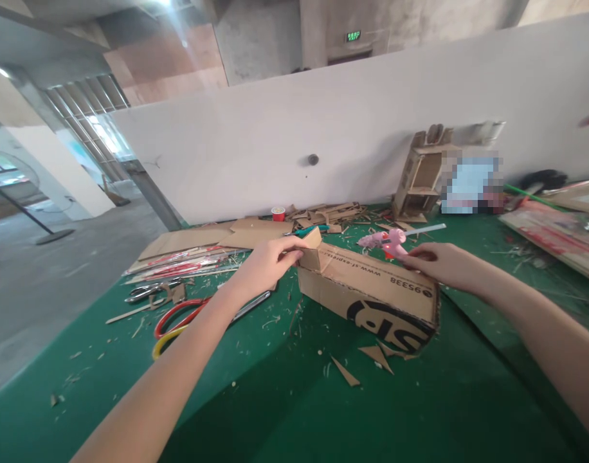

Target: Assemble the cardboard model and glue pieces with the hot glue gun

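A folded cardboard piece [371, 289] with black printed lettering lies on the green table [294, 399]. My left hand [268, 263] pinches a small cardboard flap [312, 239] at its left end, fingers closed on it. My right hand [436, 265] is closed around the handle of a pink glue gun [388, 241], which rests at the far edge of the cardboard with a clear glue stick poking out behind it.
Scissors with red and yellow handles [179, 318] and pliers [147, 292] lie left of the piece. Flat cardboard sheets [202, 241], scraps and a small red cup [278, 213] sit behind. A cardboard model [420, 177] leans on the white wall. More boards [559, 231] lie far right.
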Available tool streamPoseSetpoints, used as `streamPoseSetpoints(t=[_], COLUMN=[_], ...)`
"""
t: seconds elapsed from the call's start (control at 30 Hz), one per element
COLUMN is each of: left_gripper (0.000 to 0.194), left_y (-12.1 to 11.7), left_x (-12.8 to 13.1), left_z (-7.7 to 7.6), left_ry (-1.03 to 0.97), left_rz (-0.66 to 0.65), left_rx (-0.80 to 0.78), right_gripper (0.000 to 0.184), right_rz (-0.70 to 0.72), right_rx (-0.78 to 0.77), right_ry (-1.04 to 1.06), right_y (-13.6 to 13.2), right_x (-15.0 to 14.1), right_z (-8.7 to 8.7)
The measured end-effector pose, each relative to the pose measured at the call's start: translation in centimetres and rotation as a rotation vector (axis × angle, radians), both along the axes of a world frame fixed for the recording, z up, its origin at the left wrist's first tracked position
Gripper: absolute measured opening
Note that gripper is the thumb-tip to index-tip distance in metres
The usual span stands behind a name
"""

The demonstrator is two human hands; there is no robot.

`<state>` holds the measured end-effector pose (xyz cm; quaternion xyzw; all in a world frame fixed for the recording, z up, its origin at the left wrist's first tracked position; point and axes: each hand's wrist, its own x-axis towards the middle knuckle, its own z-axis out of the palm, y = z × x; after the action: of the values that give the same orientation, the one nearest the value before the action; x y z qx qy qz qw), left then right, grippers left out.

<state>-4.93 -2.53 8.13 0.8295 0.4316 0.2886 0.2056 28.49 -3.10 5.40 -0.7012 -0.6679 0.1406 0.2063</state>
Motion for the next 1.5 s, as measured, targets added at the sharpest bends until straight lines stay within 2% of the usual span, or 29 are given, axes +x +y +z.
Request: streamPoseSetpoints(t=[0.1,0.2,0.33,0.4,0.5,0.57,0.7,0.8,0.87,0.97,1.03,1.1,1.2,1.3,1.37,1.5], left_gripper=[0.026,0.027,0.029,0.041,0.068,0.074,0.062,0.050,0.041,0.029,0.023,0.027,0.029,0.039,0.045,0.044], left_y=[0.0,-0.1,-0.3,-0.4,-0.3,0.0,1.1,1.6,1.8,1.8,1.9,2.1,2.4,1.9,1.2,0.4], left_x=[0.0,-0.1,-0.2,-0.2,-0.1,-0.1,0.0,0.1,0.2,0.1,-0.1,-0.6,-1.1,-0.8,-0.2,0.9], left_z=[0.0,0.2,0.1,-0.1,-0.6,-1.1,-2.2,-2.8,-3.0,-2.9,-2.9,-2.8,-2.4,-1.3,-0.6,-0.4], left_ry=[-0.007,0.022,0.047,0.020,-0.006,0.000,0.011,0.038,0.104,0.238,0.303,0.316,0.196,-0.046,-0.169,-0.196], left_rz=[-0.002,-0.008,-0.052,-0.064,-0.012,0.041,0.111,0.173,0.235,0.311,0.300,0.275,0.292,0.296,0.240,0.063], left_rx=[-0.001,0.022,0.004,-0.036,-0.082,-0.090,-0.033,0.043,0.111,0.238,0.278,0.244,0.146,0.083,0.004,-0.093], right_gripper=[0.046,0.050,0.025,0.019,0.015,0.013,0.009,0.015,0.016,0.015,0.018,0.016,0.034,0.038,0.037,0.040], right_rz=[0.045,0.037,0.088,0.062,-0.006,-0.037,-0.068,-0.089,-0.072,-0.001,0.045,0.124,0.251,0.355,0.406,0.481], right_rx=[-0.070,0.005,0.048,0.077,0.107,0.118,0.171,0.235,0.282,0.247,0.262,0.233,0.048,-0.060,-0.075,-0.144], right_ry=[0.062,0.075,0.125,0.143,0.183,0.222,0.293,0.331,0.376,0.455,0.450,0.425,0.370,0.320,0.331,0.230], right_y=[0.4,1.4,2.7,3.1,3.3,3.2,1.8,-0.8,-2.8,-4.9,-5.4,-5.2,-4.5,-3.6,-2.8,-1.0], right_x=[0.2,0.4,-0.5,-1.0,-1.4,-1.6,-2.7,-4.9,-6.6,-8.4,-8.5,-7.9,-6.5,-5.5,-5.4,-6.0], right_z=[-0.4,-1.5,-2.4,-2.6,-3.3,-3.9,-5.2,-5.2,-4.7,-3.3,-2.3,-1.2,0.8,2.9,4.1,5.4])
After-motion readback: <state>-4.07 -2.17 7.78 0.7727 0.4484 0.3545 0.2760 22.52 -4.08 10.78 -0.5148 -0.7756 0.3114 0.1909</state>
